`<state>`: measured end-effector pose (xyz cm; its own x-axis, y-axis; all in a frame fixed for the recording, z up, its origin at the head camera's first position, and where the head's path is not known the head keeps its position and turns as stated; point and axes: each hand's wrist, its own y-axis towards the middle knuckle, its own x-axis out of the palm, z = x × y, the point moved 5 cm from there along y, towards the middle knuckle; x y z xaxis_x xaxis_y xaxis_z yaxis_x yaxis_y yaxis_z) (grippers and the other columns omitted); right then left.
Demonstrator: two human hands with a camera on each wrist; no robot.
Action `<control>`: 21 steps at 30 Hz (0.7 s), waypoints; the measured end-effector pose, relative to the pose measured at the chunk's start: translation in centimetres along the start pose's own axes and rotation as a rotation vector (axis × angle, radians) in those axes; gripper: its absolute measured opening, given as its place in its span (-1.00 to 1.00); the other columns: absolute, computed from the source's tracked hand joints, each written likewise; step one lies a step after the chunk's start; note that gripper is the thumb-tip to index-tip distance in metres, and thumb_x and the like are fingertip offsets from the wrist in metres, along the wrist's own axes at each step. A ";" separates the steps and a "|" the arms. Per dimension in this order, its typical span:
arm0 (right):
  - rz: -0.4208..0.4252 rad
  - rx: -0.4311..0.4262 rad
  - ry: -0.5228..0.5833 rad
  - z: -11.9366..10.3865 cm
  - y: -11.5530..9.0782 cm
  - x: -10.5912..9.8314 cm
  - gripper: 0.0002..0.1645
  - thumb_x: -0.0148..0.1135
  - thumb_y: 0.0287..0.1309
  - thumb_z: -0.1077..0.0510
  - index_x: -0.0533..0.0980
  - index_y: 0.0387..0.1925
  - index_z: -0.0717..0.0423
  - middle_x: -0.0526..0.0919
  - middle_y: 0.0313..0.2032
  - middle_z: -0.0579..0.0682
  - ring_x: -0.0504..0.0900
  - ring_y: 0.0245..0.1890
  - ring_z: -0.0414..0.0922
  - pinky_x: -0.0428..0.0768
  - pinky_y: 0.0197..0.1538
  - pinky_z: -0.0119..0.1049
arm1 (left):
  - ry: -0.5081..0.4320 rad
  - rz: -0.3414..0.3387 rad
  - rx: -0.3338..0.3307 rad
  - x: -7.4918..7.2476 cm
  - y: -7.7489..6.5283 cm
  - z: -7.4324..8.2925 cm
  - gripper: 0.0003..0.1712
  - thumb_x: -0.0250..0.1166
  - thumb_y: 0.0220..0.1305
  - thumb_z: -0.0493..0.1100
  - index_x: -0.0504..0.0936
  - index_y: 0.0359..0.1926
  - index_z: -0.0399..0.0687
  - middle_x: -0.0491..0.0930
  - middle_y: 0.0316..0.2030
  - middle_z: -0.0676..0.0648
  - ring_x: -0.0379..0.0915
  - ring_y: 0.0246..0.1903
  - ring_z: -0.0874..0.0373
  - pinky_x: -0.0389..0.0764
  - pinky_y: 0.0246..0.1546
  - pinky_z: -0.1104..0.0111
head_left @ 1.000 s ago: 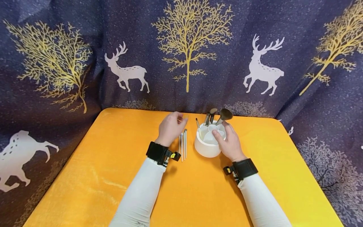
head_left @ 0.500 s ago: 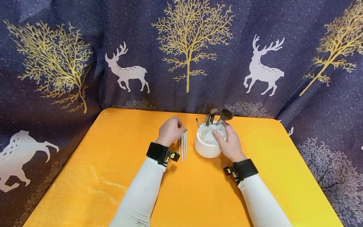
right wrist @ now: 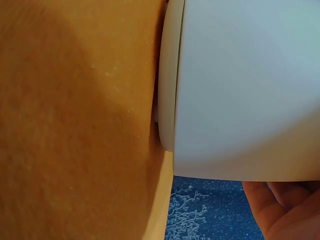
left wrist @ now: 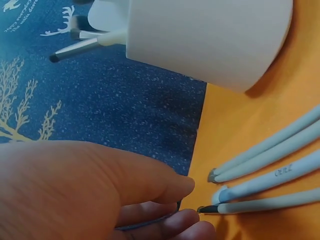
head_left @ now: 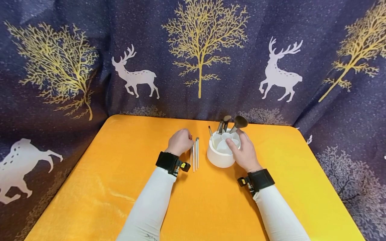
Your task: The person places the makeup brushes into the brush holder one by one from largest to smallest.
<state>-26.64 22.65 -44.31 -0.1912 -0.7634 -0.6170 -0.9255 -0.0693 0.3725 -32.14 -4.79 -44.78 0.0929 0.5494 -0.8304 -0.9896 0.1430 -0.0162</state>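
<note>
The left hand (head_left: 180, 142) grasps nothing: its thumb and fingers are parted just beside the dark tip of the leftmost loose brush (left wrist: 272, 203). That brush lies on the table (head_left: 150, 207) at the left of a row of four, left of the white pot (head_left: 220, 159). The right hand (head_left: 245, 155) grips the pot's right side, thumb over the rim.

The likeliest slip is probably a poor pinch: soft bristles may bend or slide if taken by the tip. The other loose brushes (head_left: 197, 155) lie so close that a wide grab could catch two or set one rolling. Brushes already in the pot lean out, and the big brush (head_left: 240, 122) looks top-heavy, so tilting the pot might swing them around. The right thumb could also block a compartment.
</note>
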 end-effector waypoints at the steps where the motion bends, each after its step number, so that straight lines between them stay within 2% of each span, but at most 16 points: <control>1: -0.001 0.000 0.000 0.0 0.0 0.0 -0.18 0.23 0.62 -0.08 0.32 0.61 0.37 0.38 0.56 0.43 0.36 0.57 0.38 0.27 0.59 0.34 | -0.004 -0.005 -0.005 0.1 0.0 -0.1 -0.66 0.40 0.51 -0.19 0.52 -0.45 -0.05 0.31 -0.58 0.00 0.28 -0.61 0.09 0.20 -0.51 0.26; 7: -0.005 0.010 -0.002 0.2 0.0 0.0 -0.17 0.24 0.61 -0.09 0.32 0.61 0.37 0.37 0.56 0.43 0.36 0.57 0.39 0.28 0.58 0.34 | 0.000 -0.037 -0.036 0.6 0.2 -0.5 -0.48 0.41 0.49 -0.20 0.40 -0.62 0.03 0.20 -0.66 0.02 0.23 -0.66 0.09 0.15 -0.56 0.28; 13: 0.000 0.008 -0.003 0.2 0.0 0.1 -0.17 0.25 0.60 -0.07 0.32 0.61 0.37 0.37 0.56 0.44 0.37 0.57 0.39 0.28 0.58 0.34 | 0.039 -0.044 -0.059 1.0 0.4 -0.9 -0.54 0.47 0.48 -0.15 0.48 -0.57 0.00 0.31 -0.62 0.00 0.33 -0.60 0.09 0.25 -0.51 0.28; 21: 0.014 -0.005 -0.011 0.2 0.0 0.0 -0.17 0.26 0.59 -0.08 0.33 0.59 0.39 0.39 0.54 0.46 0.39 0.54 0.41 0.30 0.57 0.35 | 0.069 -0.050 -0.076 1.2 0.4 -0.9 -0.59 0.50 0.47 -0.10 0.53 -0.50 -0.04 0.35 -0.59 -0.02 0.39 -0.57 0.06 0.31 -0.48 0.27</control>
<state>-26.66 22.77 -44.43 -0.2076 -0.7571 -0.6195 -0.9210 -0.0622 0.3846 -32.52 -4.80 -46.23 0.1374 0.4851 -0.8636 -0.9896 0.1046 -0.0987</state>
